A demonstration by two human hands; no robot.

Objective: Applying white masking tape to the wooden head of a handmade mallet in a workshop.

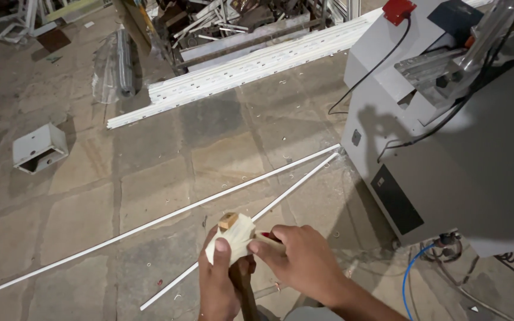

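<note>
Both hands close around a cream mallet head low in the view, over a stone floor.

The left hand (pixel 218 279) is wrapped in a closed grip around the mallet head (pixel 233 238) and the top of its dark wooden handle (pixel 246 291), thumb pressed on its face; the right hand (pixel 301 261) pinches the head's right end, fingers curled over a small red piece, too hidden to tell what. Just beyond, two thin white strips (pixel 168 217) lie slantwise across the floor (pixel 90 220), bare paving to the left. The grey machine cabinet (pixel 447 172) crowds the right. Farther off lie a white metal box (pixel 40 147), stacked white profiles (pixel 251 68) and scrap.
</note>
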